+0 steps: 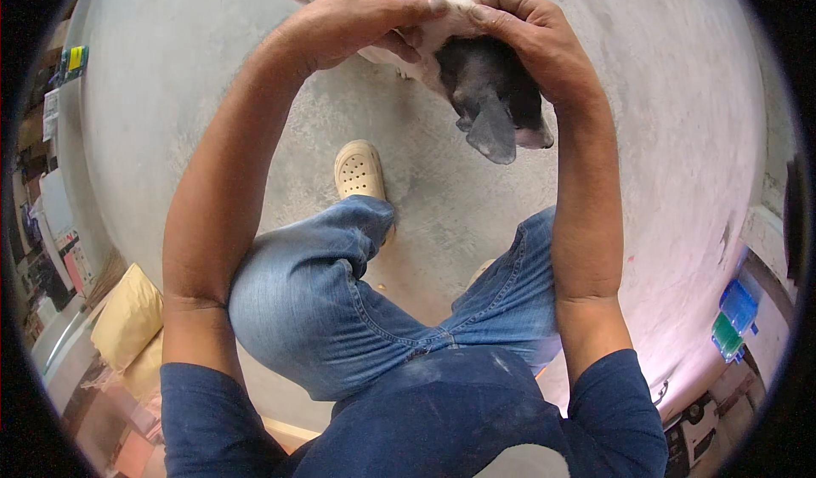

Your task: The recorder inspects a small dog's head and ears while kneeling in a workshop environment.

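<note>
A dog [488, 74] with a white body and a black head stands on the floor at the top of the head view. Its head hangs toward the right, one ear drooping. My left hand [387, 15] is closed on the white fur at the neck, thumb and fingers pinched. Just across from it, my right hand [534, 32] also pinches the neck fur behind the head. The two thumbs nearly meet there. Whether anything small lies between the fingertips cannot be made out. Part of the dog's body is hidden behind my left hand.
Below the dog, grey concrete floor [297, 130] spreads between my legs. A beige clog [359, 170] is on my left foot. Yellow sacks [127, 318] and stacked goods line the left side. Blue [739, 305] and green [727, 337] plastic items sit at the right.
</note>
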Tool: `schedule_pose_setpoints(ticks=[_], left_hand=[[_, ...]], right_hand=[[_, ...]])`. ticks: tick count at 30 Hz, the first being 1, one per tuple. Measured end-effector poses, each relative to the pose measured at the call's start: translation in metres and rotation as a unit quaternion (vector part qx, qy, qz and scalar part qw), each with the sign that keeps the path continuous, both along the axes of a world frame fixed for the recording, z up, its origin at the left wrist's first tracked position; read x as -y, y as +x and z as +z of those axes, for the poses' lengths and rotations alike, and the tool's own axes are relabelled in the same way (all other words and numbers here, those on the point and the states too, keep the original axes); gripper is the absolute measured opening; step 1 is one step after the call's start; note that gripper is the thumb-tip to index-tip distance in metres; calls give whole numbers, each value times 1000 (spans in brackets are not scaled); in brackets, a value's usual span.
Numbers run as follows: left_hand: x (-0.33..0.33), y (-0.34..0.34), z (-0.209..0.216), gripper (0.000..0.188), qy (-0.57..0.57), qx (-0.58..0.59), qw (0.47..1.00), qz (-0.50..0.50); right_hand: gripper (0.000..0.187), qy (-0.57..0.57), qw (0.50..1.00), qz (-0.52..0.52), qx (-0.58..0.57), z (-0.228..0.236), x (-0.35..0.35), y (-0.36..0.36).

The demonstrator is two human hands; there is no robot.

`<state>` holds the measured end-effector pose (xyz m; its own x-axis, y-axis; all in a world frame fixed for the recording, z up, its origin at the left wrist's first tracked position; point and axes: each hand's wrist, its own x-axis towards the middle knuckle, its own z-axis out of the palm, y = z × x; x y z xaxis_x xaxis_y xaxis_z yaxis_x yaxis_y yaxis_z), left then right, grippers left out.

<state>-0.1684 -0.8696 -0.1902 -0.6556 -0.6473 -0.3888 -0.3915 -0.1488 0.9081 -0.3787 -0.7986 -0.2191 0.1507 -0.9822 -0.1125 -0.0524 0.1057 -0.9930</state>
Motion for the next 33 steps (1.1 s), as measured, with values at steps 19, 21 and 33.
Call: schedule_pose_setpoints(ticks=[19, 21, 33], left_hand=[[-9, -13, -4, 31, 20, -82, 995, 53], [-9, -13, -5, 32, 22, -77, 995, 62], [-13, -16, -3, 34, 8, -41, 997, 64]], right_hand=[[22, -68, 947, -147, -276, 45, -17, 28], [22, -80, 942, -144, -293, 39, -12, 22], [30, -25, 971, -108, -211, 38, -9, 15]])
